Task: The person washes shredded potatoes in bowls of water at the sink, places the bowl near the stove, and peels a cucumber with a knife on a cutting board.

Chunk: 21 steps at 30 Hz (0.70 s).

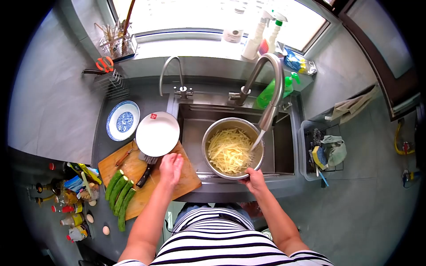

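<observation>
My right hand point(253, 179) grips the near rim of a round metal bowl point(205, 153) over the sink. Inside lie pale yellow shredded strips point(230, 150) that look like potato. A stream of water runs into the bowl from the tall faucet point(269, 113). My left hand point(171, 167) holds nothing; its fingers are stretched out above the wooden cutting board point(188, 175). Close to it are a black-handled knife point(144, 176), partly under a white plate point(157, 134), and several green cucumbers point(119, 195).
A peeler-like tool point(124, 157) lies on the board. A blue-patterned dish point(123, 120) sits behind it. Bottles point(73, 219) and eggs point(106, 230) stand at left. A slim second tap point(182, 91) rises behind the sink point(191, 133). At right, a plastic bin point(306, 170) holds a sponge and cloth.
</observation>
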Each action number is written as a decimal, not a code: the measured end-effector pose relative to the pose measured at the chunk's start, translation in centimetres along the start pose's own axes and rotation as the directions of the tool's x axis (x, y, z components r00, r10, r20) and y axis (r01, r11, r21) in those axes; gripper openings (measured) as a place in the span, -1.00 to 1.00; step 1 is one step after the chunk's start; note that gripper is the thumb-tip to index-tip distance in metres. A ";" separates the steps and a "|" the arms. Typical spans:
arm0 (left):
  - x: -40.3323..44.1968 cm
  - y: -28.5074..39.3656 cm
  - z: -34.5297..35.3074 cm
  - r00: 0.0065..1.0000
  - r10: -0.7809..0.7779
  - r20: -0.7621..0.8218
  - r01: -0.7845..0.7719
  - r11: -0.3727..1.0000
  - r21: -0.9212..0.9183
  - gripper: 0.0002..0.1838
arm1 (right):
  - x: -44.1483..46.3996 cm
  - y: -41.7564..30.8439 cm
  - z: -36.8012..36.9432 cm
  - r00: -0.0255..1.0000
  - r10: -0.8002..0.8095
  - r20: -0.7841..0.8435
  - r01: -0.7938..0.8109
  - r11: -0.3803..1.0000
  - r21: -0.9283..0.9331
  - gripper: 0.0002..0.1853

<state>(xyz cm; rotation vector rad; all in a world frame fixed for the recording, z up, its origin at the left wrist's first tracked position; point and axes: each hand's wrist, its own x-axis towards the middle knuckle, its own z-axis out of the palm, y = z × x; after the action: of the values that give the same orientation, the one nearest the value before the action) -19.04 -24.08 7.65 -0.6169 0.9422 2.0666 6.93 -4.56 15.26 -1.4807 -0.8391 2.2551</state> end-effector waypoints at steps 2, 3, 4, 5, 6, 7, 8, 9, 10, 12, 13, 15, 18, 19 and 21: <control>-5.4 -1.7 6.1 0.995 -0.100 0.014 0.090 0.936 0.341 -0.45 | -0.2 -0.4 -0.7 1.000 0.006 0.014 -0.006 1.000 0.001 -0.39; -6.4 -2.9 8.0 0.994 -0.110 0.018 0.085 0.854 0.513 -0.43 | -0.2 -0.4 -1.3 1.000 -0.003 0.026 0.003 1.000 -0.013 -0.37; -7.1 -4.0 9.6 0.993 -0.120 0.020 0.077 0.743 0.665 -0.40 | -0.1 -0.4 -2.1 0.999 -0.010 0.039 0.011 1.000 -0.028 -0.36; -7.4 -4.8 10.3 0.991 -0.130 0.019 0.064 0.604 0.794 -0.38 | -0.1 -0.4 -2.8 0.998 -0.016 0.053 0.018 0.999 -0.043 -0.35; -7.0 -5.7 10.0 0.970 -0.229 0.088 0.069 0.597 0.799 -0.39 | -0.4 -0.7 -3.3 0.998 -0.008 0.064 0.013 0.997 -0.078 -0.34; -5.8 -7.1 9.3 0.932 -0.326 0.155 0.072 0.589 0.805 -0.40 | -0.8 -1.1 -3.8 0.997 -0.001 0.074 0.010 0.993 -0.114 -0.32; -4.4 -9.1 8.3 0.924 -0.338 0.179 0.080 0.629 0.773 -0.48 | -1.1 -1.5 -4.4 0.997 0.006 0.082 0.007 0.989 -0.148 -0.31; -4.8 -9.7 8.6 0.936 -0.312 0.166 0.071 0.627 0.776 -0.50 | -1.1 -1.7 -5.2 0.997 0.030 0.075 -0.017 0.986 -0.168 -0.30; -5.2 -10.4 8.9 0.947 -0.285 0.151 0.064 0.625 0.778 -0.51 | -1.1 -1.9 -6.0 0.996 0.056 0.069 -0.043 0.981 -0.188 -0.29; -5.6 -11.4 8.9 0.961 -0.254 0.105 0.070 0.594 0.801 -0.48 | -1.3 -2.3 -7.1 0.994 0.084 0.064 -0.065 0.964 -0.257 -0.28; -5.9 -12.1 8.6 0.964 -0.256 0.076 0.090 0.579 0.810 -0.47 | -1.7 -2.6 -7.4 0.994 0.084 0.066 -0.060 0.951 -0.304 -0.28; -6.5 -13.0 8.4 0.967 -0.253 0.027 0.121 0.551 0.826 -0.43 | -1.0 -2.3 -8.7 0.968 -0.247 0.052 0.236 0.812 -0.534 -0.28; -7.3 -14.6 8.8 0.986 -0.159 0.059 0.044 0.576 0.817 -0.50 | 0.6 -2.4 -10.6 0.577 -0.753 0.317 0.577 0.100 -0.811 -0.32; -7.9 -14.9 9.0 0.990 -0.126 0.065 0.021 0.583 0.812 -0.53 | -1.5 -5.2 -9.0 0.547 -0.717 0.432 0.589 -0.037 -0.808 -0.33; -7.0 -15.7 8.2 0.990 -0.113 0.086 -0.003 0.586 0.811 -0.53 | -1.2 -7.0 -7.7 0.646 -0.519 0.559 0.609 -0.091 -0.788 -0.35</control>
<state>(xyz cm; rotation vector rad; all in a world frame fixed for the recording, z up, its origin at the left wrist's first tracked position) -3.19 -13.98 10.83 -0.0002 1.6072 1.3443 14.03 2.49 18.26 -0.8587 -2.6430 0.8963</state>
